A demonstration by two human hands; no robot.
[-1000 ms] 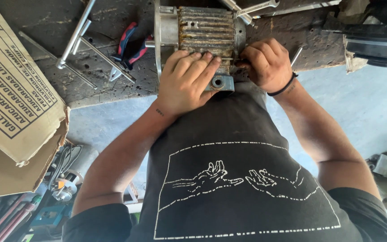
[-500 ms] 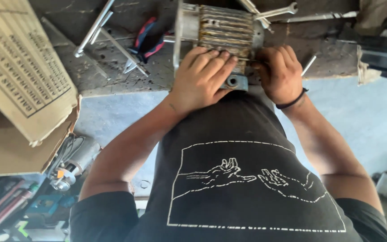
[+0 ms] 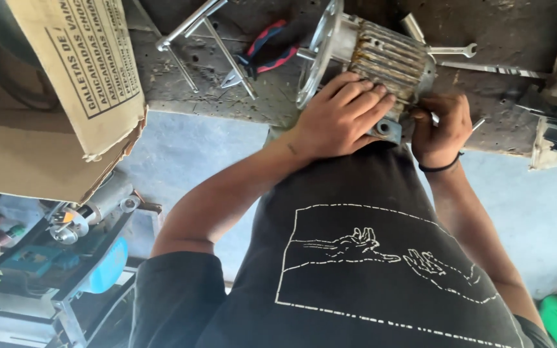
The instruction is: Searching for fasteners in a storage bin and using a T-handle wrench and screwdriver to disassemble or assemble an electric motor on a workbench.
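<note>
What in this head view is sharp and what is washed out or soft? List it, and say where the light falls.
Head view: even daylight. The ribbed grey metal motor, left hand and right hand are sharp. The pale concrete floor is bright and slightly washed out. The brown cardboard box leans with wide-angle distortion. The lower-left corner looks hazy.

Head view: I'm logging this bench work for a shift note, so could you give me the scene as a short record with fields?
Surface: rough, worn workbench
Work item: rusty ribbed metal electric motor with a round silver flange
Left hand: palm down, fingers spread over the motor housing
Right hand: closed at the motor's end, black band at the wrist; what its grip holds is hidden
Nearby tools: red-and-black-handled pliers; silver open-ended spanner
Left edge: brown cardboard box
</note>
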